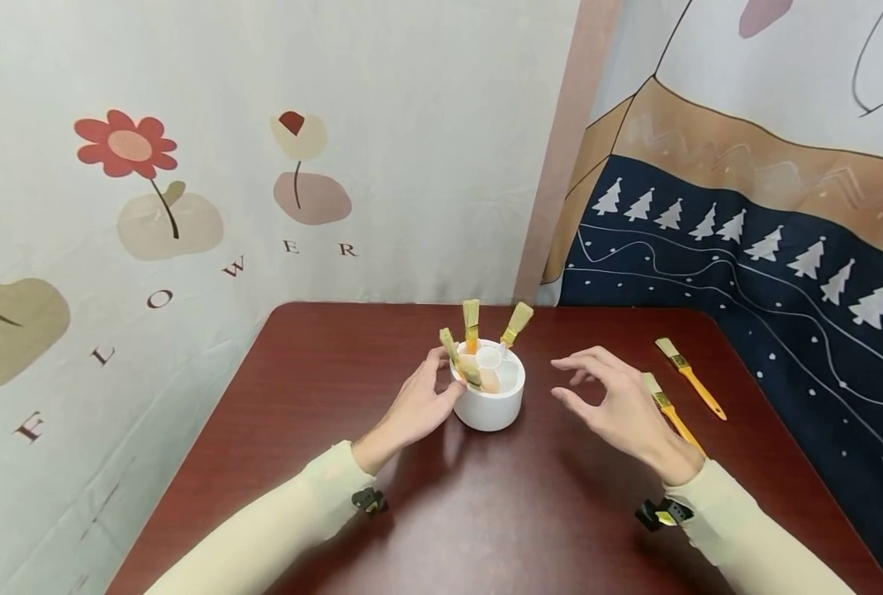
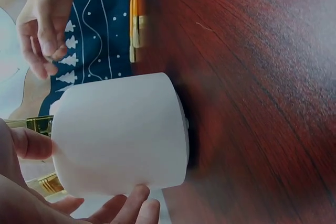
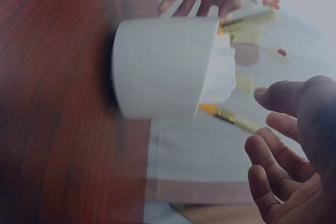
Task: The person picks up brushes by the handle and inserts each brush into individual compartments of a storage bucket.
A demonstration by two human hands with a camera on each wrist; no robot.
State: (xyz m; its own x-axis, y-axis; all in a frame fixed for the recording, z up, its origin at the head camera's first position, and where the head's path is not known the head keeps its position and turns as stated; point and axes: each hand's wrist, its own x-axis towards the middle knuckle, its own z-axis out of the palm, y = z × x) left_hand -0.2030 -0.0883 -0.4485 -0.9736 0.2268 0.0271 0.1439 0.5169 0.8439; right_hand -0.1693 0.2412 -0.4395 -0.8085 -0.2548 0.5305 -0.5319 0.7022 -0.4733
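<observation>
A white round brush holder [image 1: 489,411] with a divided top stands upright on the table. Several flat paintbrushes stand in it bristles up, among them a rear brush [image 1: 472,318] and a right-hand brush [image 1: 517,322]. My left hand [image 1: 419,402] holds the holder's left side, thumb near the rim; in the left wrist view its fingertips [image 2: 137,195] touch the white wall. Apart from the holder, to its right, my right hand [image 1: 619,405] hovers with fingers spread and loosely bent. Nothing is between that thumb and those fingers in the right wrist view.
Two paintbrushes with orange handles lie at the table's right: the farther brush [image 1: 692,380] in full view, the nearer brush [image 1: 667,409] partly behind my right hand. The dark red table [image 1: 486,512] meets a printed cloth backdrop [image 1: 426,149] behind and at the right.
</observation>
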